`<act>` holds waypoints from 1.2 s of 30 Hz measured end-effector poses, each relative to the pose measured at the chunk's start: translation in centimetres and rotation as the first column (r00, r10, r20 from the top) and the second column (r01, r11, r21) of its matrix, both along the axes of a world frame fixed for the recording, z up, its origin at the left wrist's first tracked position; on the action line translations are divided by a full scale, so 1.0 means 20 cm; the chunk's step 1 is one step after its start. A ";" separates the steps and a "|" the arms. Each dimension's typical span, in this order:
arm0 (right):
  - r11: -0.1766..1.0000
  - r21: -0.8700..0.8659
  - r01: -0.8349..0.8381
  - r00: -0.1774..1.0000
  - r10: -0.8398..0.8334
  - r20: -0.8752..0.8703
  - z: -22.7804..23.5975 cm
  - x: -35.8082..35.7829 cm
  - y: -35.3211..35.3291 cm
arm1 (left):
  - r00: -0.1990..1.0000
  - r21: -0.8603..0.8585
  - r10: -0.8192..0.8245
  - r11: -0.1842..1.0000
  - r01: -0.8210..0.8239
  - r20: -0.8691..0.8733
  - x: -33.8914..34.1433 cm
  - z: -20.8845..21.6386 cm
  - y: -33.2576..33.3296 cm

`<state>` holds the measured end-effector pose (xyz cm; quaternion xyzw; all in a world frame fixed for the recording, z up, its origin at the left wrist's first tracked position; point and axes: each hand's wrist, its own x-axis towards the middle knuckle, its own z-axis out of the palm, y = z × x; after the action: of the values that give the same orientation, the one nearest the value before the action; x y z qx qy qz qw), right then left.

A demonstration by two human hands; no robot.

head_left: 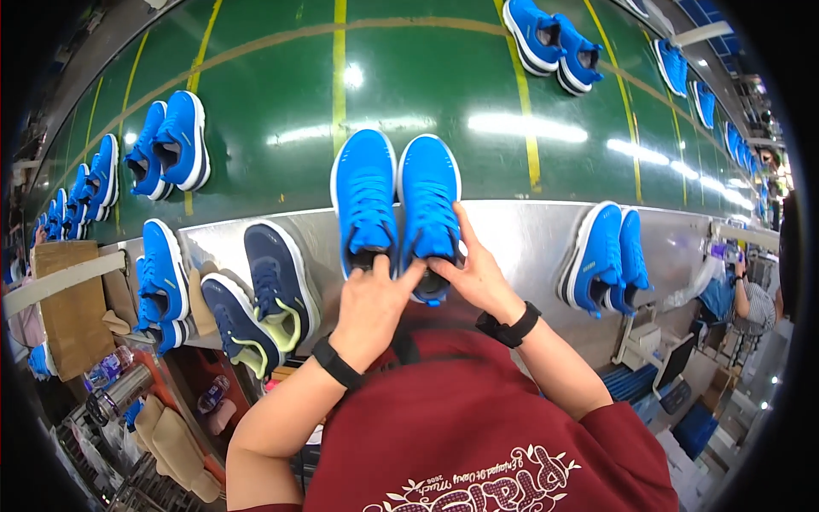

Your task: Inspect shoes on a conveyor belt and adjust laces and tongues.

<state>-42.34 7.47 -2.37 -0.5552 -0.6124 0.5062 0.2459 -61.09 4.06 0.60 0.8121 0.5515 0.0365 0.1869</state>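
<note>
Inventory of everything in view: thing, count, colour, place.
Centre sneakers: two, blue, at both hands
Navy sneakers: two, navy with pale green lining, left of the hands
Right ledge sneakers: two, blue, right of the hands
Left ledge sneakers: at least two, blue, beyond the navy pair
Far sneakers: at least ten, blue, on the green surface
Green surface: one, yellow-striped, ahead
Metal ledge: one, silver, near edge
Bottles: at least two, clear, lower left
Co-worker: one, striped top, far right
Wristbands: two, black, one per wrist
Left hand, right hand: centre
Background clutter: too small to count
</note>
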 end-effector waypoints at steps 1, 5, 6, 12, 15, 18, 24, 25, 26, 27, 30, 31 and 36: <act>0.993 -0.088 0.084 0.995 -0.079 0.065 0.00 0.01 -0.04 | 0.999 -0.070 -0.040 0.997 0.040 -0.005 0.01 0.01 -0.06; 0.989 -0.015 0.148 0.954 -0.139 0.267 0.00 0.13 -0.11 | 0.970 0.168 -0.198 0.970 0.173 0.142 -0.03 -0.09 -0.13; 0.993 0.035 0.115 0.943 -0.120 0.311 -0.01 0.17 -0.11 | 0.968 0.165 -0.204 0.970 0.179 0.148 -0.02 -0.10 -0.14; 0.878 0.440 -0.190 0.884 -0.041 0.465 0.24 0.21 -0.08 | 0.979 -0.028 -0.166 0.985 0.171 0.117 -0.02 -0.11 -0.31; 0.963 0.243 -0.113 0.965 0.048 0.257 0.32 -0.05 -0.19 | 0.966 -0.022 -0.172 0.983 0.180 0.191 -0.01 -0.16 -0.32; 0.988 0.117 -0.103 0.979 0.080 0.188 0.16 -0.21 -0.26 | 0.929 0.044 -0.180 0.984 0.175 0.322 -0.04 -0.22 -0.29; 0.964 0.259 -0.056 0.989 0.018 0.147 0.15 -0.22 -0.32 | 0.958 -0.116 -0.151 0.976 0.183 0.243 -0.04 -0.23 -0.28; 0.971 0.233 -0.049 0.991 0.019 0.131 0.16 -0.22 -0.31 | 0.958 -0.121 -0.147 0.976 0.180 0.245 -0.04 -0.22 -0.28; 0.972 0.228 -0.052 0.991 0.023 0.131 0.16 -0.21 -0.29 | 0.956 -0.099 -0.139 0.981 0.170 0.259 -0.04 -0.22 -0.28; 0.984 0.177 -0.020 0.992 -0.003 0.129 0.15 -0.21 -0.26 | 0.953 -0.077 -0.135 0.984 0.161 0.273 -0.03 -0.22 -0.28; 0.999 0.044 0.023 0.997 -0.026 0.070 0.17 -0.20 -0.15 | 0.948 -0.090 -0.131 0.982 0.164 0.290 -0.03 -0.20 -0.27; 0.995 -0.097 -0.031 0.995 0.040 0.093 0.19 -0.20 -0.10 | 0.949 -0.098 -0.128 0.982 0.162 0.289 -0.03 -0.20 -0.27; 0.906 -0.366 -0.215 0.962 0.260 0.079 0.20 -0.18 0.06 | 0.951 -0.124 -0.121 0.979 0.161 0.283 -0.03 -0.20 -0.25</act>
<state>-45.93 8.63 1.65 -0.5423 -0.5884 0.5984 0.0395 -61.63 -1.03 -3.32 0.8207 0.4620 0.0948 0.3226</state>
